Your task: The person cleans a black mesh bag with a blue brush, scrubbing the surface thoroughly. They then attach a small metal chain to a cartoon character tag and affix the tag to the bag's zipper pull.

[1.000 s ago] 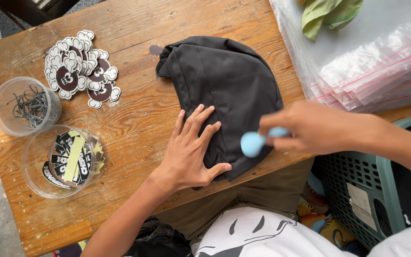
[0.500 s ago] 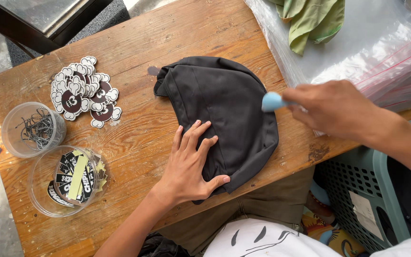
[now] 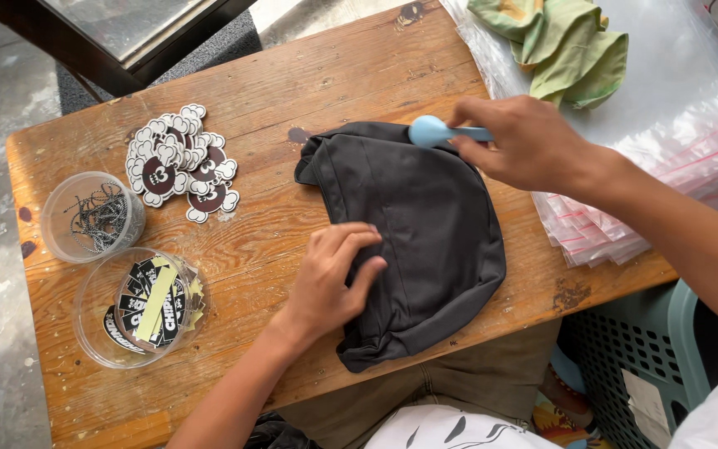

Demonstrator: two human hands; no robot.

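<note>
Folded black cloth garment (image 3: 413, 241) lies flat on the worn wooden table (image 3: 292, 83), taking up the middle of it, with the near hem reaching the table's near edge.

Left hand (image 3: 334, 278) presses on the garment's left edge; fingers curled in, close together, bunching the fabric a bit. It grips nothing, just pins the cloth.

Right hand (image 3: 525, 141) is at the garment's far right corner, fingers closed around the handle of a light blue plastic tool with a rounded head (image 3: 434, 130). The head sits on the garment's top edge.

Left of the garment: a pile of black-and-white die-cut stickers (image 3: 180, 162), a clear round tub of small dark metal chains (image 3: 93, 216) and a clear round tub of printed cards with a yellow strip (image 3: 143, 303). Right of it: a stack of clear zip bags (image 3: 625, 191) with a crumpled green cloth (image 3: 567, 41) on top. A teal plastic basket (image 3: 666, 357) sits below the table's right corner.

Risks, as a judgement:
- The left hand holds only one edge. A hard drag with the tool could shift or wrinkle the fold.
- The near hem is at the table edge, so a pull towards the person could slide it off.
- The stickers lie loose near the garment's left side, and a sweep of cloth could scatter them.

Versus a second ago: the tool was at the garment's near right edge and has travelled to the far edge. The left fingers were spread flat and are now curled. The camera view has also shifted.
</note>
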